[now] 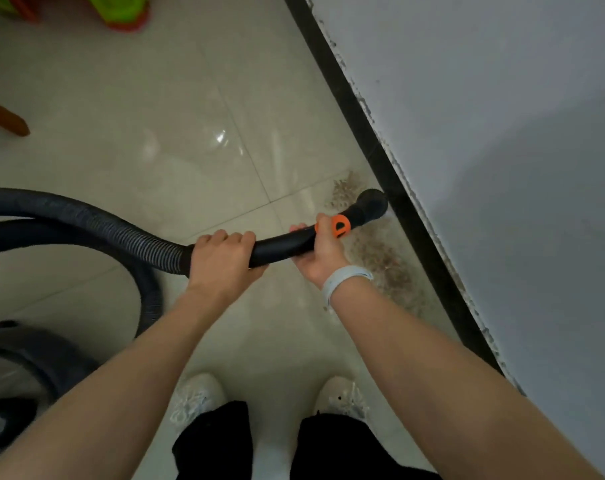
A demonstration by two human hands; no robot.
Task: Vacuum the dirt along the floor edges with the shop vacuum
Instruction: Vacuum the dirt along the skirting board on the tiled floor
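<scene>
Down by the wall (502, 116), a dark baseboard strip (370, 140) runs diagonally across the glossy tile floor (155, 133), and the black nozzle (372, 204) of the shop vacuum sits right against it. Brownish dirt (380, 261) lies scattered along that edge, some just beyond the nozzle and a longer patch trailing back toward the person's white shoes (197, 396). The left hand (221, 259) is wrapped around the rigid black handle tube (280, 245) where the ribbed hose (86, 220) joins it; the right hand (323, 251), a pale band (344, 278) on its wrist, grips the tube nearer the orange collar (339, 226). Open tile stretches away to the left of the hose. The hose loops off the left border, and the grey vacuum body (27, 368) at lower left is blurred and partly cut off. A wooden leg (6, 119) and something green and red (121, 12) are clipped by the edges too.
</scene>
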